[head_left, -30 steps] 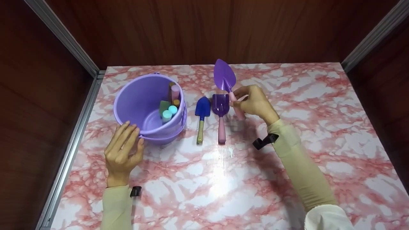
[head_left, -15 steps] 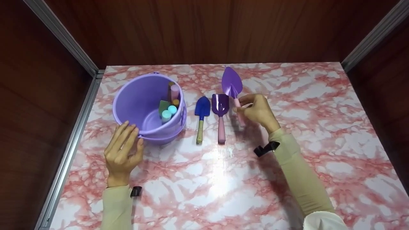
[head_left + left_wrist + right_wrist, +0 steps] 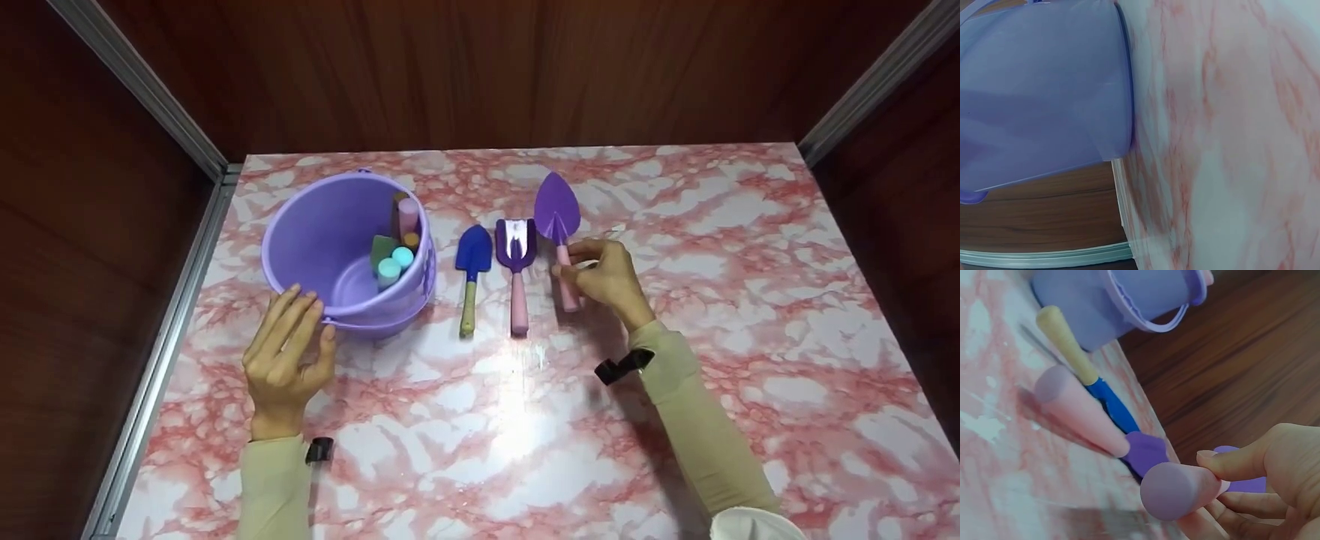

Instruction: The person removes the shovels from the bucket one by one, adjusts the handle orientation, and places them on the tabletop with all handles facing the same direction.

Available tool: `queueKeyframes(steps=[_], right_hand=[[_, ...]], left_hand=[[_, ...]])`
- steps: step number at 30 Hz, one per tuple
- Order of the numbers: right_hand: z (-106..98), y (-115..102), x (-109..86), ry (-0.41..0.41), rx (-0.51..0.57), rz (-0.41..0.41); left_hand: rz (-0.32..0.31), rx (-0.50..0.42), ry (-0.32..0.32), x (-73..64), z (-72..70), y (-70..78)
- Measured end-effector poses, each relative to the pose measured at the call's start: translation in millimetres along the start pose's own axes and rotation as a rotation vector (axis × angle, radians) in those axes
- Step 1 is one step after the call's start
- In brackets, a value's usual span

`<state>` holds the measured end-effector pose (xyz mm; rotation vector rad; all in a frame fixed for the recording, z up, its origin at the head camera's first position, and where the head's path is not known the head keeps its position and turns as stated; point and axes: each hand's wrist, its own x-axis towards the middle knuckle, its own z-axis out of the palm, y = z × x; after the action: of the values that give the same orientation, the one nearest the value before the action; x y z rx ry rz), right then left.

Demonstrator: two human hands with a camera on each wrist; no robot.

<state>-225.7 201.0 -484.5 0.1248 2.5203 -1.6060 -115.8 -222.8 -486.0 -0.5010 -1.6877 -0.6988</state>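
My right hand (image 3: 604,277) pinches the pink handle of a purple pointed trowel (image 3: 557,208) between thumb and fingers. Its handle end (image 3: 1169,491) faces the camera in the right wrist view. Left of it lie a purple square-ended scoop (image 3: 519,300) with a pink handle and a small blue trowel (image 3: 474,251) with a pale yellow handle. The lilac bucket (image 3: 311,202) stands at the left. My left hand (image 3: 285,360) rests its extended fingers on the bucket's near rim, thumb spread to the side; this hand does not show in the left wrist view.
Inside the bucket, pink (image 3: 408,214) and turquoise (image 3: 389,271) round ends and a green piece (image 3: 383,250) lean on the right wall. Beneath is a red-and-white marbled tabletop (image 3: 450,450). Dark wooden panels (image 3: 480,75) with metal edge strips surround it.
My right hand has moved the pointed trowel right and toward me, down beside the scoop, turning it nearly parallel to the other tools. My left hand stays on the bucket rim.
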Motion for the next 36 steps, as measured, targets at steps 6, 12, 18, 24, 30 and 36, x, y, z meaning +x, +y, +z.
queueKeyframes(steps=[6, 12, 18, 24, 30, 36], right_hand=[[3, 12, -2.9, 0.003, 0.037, 0.050], [5, 17, -5.0, 0.005, 0.028, 0.073], [7, 23, -5.6, 0.005, 0.034, 0.065], [7, 27, -6.3, 0.005, 0.026, 0.079], [7, 28, -5.5, -0.018, 0.031, 0.091], [6, 28, -5.0, -0.033, 0.017, 0.124]], left_hand=[[0.002, 0.004, -0.002, -0.3, 0.2, 1.9], [-0.011, 0.004, -0.005, -2.9, -0.4, 1.9], [-0.012, 0.003, 0.002, -2.7, -0.4, 1.9], [-0.016, -0.007, 0.008, 0.2, 0.6, 2.9], [-0.020, -0.008, 0.009, 2.0, 1.0, 3.6], [-0.024, -0.008, 0.016, 2.7, 1.6, 4.0]])
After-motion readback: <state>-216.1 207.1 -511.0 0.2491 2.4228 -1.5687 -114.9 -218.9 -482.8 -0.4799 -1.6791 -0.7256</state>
